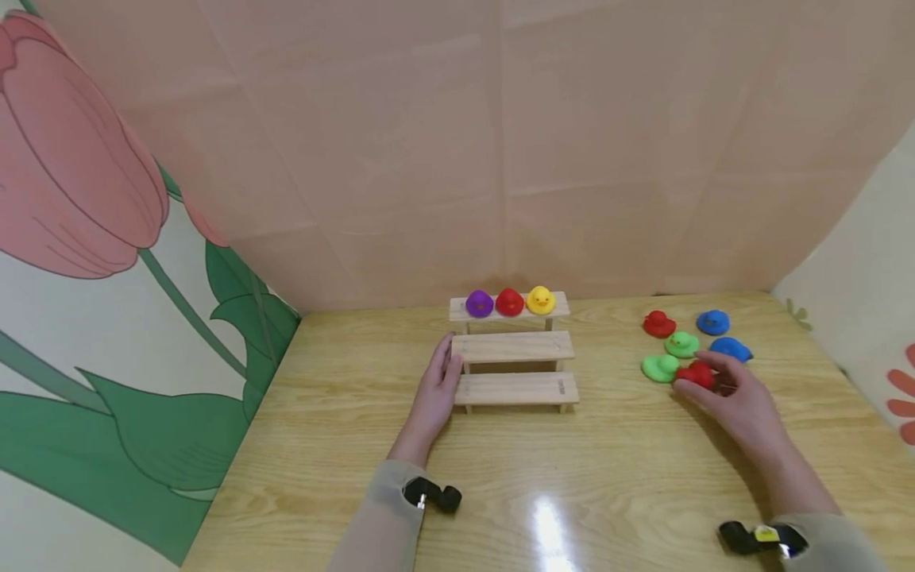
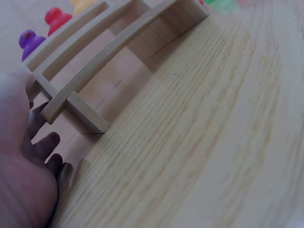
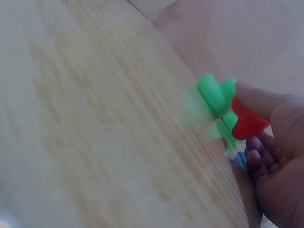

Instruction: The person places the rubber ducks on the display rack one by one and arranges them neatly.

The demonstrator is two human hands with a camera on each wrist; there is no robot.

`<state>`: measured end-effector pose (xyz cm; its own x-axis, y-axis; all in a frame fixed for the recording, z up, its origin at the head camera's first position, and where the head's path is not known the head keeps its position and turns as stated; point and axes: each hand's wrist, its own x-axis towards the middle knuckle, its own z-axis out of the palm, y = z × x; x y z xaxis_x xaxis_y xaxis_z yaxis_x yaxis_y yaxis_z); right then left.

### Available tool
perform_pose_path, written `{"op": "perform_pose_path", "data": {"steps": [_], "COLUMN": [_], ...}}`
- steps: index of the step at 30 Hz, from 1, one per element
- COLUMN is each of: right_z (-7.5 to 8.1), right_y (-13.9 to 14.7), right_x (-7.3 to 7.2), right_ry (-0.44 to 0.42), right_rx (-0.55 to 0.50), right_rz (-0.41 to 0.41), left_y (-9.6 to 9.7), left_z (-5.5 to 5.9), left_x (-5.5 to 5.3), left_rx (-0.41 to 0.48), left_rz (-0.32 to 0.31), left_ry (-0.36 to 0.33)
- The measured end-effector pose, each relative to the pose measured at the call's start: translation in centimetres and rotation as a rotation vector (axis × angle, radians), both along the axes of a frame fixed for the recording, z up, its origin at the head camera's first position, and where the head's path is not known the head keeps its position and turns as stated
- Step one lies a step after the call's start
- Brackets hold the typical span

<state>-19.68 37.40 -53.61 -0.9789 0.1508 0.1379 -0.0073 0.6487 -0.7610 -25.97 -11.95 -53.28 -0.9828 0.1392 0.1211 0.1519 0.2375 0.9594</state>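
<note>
My right hand [image 1: 743, 401] pinches a red rubber duck [image 1: 696, 375] between thumb and fingers, low over the table. Right beside it is a green duck [image 1: 659, 367], and the right wrist view shows the red duck [image 3: 249, 121] overlapping green ones [image 3: 214, 97]. At the left end of a three-step wooden stand [image 1: 515, 388], my left hand [image 1: 434, 385] holds the side of the middle step, thumb towards me. Some left fingertips are hidden behind the wood. On the top step sit a purple duck [image 1: 480, 303], a red duck [image 1: 510, 303] and a yellow duck [image 1: 541, 300] in a row.
Behind my right hand lie another green duck [image 1: 682, 344], a red duck [image 1: 658, 323] and two blue ducks [image 1: 713, 322]. A pink cloth backdrop [image 1: 500, 159] rises at the back edge of the wooden table [image 1: 343, 445]. Printed walls flank both sides.
</note>
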Motion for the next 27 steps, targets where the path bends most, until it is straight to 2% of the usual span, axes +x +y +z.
{"op": "perform_pose_path", "data": {"steps": [6, 12, 17, 23, 27], "right_z": [0.3, 0.7, 1.1, 2.1, 3.1], "right_y": [0.0, 0.0, -0.1, -0.8, -1.7], "right_x": [0.1, 0.4, 0.7, 0.9, 1.0], "right_ry": [-0.034, -0.049, -0.038, 0.01, 0.058], "right_rx": [-0.078, -0.201, -0.306, -0.312, -0.288], "right_rz": [-0.083, -0.162, -0.187, -0.197, -0.165], "left_y": [0.0, 0.0, 0.1, 0.1, 0.1], "left_z": [0.1, 0.2, 0.2, 0.1, 0.1], "left_x": [0.0, 0.0, 0.1, 0.1, 0.1], "left_rx": [0.011, 0.022, 0.029, 0.038, 0.036], "left_rz": [-0.005, -0.011, -0.015, -0.016, -0.014], "left_ry": [-0.002, -0.003, -0.006, -0.002, -0.003]}}
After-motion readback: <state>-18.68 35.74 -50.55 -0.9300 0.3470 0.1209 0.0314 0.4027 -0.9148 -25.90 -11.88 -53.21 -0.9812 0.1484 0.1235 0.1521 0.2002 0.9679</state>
